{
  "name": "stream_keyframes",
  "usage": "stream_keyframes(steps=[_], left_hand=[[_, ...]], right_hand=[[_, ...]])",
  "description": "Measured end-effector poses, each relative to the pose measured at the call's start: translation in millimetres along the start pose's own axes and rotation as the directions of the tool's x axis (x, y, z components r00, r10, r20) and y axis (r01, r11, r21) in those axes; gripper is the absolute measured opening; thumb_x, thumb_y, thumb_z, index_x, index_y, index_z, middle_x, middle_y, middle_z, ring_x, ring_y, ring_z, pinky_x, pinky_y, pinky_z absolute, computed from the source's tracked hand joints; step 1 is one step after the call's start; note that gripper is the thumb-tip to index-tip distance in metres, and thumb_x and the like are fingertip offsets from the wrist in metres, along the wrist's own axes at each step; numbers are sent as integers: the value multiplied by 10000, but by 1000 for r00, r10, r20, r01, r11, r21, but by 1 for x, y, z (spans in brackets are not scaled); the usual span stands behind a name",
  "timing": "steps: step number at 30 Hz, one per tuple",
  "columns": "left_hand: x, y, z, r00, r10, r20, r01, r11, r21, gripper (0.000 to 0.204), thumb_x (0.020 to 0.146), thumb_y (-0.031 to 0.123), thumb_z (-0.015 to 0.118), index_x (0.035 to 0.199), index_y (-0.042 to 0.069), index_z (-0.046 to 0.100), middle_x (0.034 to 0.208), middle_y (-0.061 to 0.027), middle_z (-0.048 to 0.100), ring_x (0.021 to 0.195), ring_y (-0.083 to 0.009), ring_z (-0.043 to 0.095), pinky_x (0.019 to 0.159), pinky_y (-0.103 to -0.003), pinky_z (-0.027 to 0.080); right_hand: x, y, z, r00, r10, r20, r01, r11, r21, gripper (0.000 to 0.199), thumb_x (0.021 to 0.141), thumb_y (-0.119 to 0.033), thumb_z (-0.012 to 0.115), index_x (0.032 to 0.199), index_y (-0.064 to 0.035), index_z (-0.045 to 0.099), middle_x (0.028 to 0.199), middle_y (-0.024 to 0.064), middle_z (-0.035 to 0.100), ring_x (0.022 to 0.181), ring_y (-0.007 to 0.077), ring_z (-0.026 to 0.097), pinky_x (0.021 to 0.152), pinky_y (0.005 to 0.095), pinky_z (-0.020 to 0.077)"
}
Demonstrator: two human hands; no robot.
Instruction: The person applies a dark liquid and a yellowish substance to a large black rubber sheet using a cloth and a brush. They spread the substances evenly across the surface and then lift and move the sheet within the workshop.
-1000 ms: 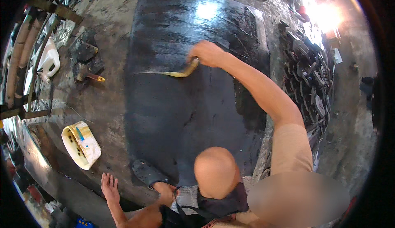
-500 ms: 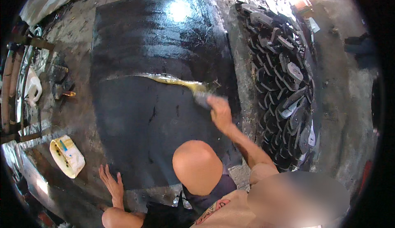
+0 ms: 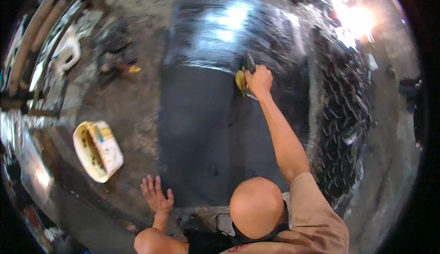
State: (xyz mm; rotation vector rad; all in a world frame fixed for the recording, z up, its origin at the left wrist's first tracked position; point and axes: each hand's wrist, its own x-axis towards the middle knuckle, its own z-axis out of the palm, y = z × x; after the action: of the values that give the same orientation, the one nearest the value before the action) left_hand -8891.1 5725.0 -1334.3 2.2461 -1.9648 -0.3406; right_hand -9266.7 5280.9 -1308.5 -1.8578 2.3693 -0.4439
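Note:
My right hand (image 3: 259, 81) is closed around the dark handle of a brush (image 3: 248, 63). The brush's yellowish bristles (image 3: 240, 80) are over a large black sheet (image 3: 197, 125) on the floor. The sheet's far part is glossy and wet; its near part looks matte, with a bright wet ridge between them. Fingers spread, my left hand (image 3: 156, 196) rests by the sheet's near left corner and holds nothing. To its upper left lies a cut-open white plastic container (image 3: 114, 151) with dark-speckled, yellowish-brown contents.
Along the sheet's right side runs a heap of dark curved flat pieces (image 3: 343, 121). At the left are a rack with brown bars (image 3: 36, 34) and a white jug (image 3: 68, 50). My bare knee (image 3: 256, 203) is at the sheet's near edge.
My right hand has swept the brush farther away across the sheet, and the brush is turned. The view has shifted, so the sheet and container appear farther right. My left hand stays spread.

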Motion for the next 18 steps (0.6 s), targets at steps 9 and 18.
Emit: stream_keyframes(steps=[9,18], left_hand=[[-4,-11,2,998,-16,-59,11,997,-81,607,972,372,602,1525,150,487,1615,-163,396,1498,-430,331,1220,-623,280],[-3,-6,4,997,-44,-65,39,996,-75,553,982,365,592,1485,140,547,1609,-158,408,1489,-413,354,1212,-610,310]], right_hand=[[-30,-234,52,862,-458,218,471,882,-13,293,875,-282,721,1006,-21,746,1018,251,744,965,448,732,829,532,591],[-83,-223,39,525,-737,425,786,612,91,253,905,-237,692,1137,-145,735,1051,77,751,1013,360,698,852,500,548]])
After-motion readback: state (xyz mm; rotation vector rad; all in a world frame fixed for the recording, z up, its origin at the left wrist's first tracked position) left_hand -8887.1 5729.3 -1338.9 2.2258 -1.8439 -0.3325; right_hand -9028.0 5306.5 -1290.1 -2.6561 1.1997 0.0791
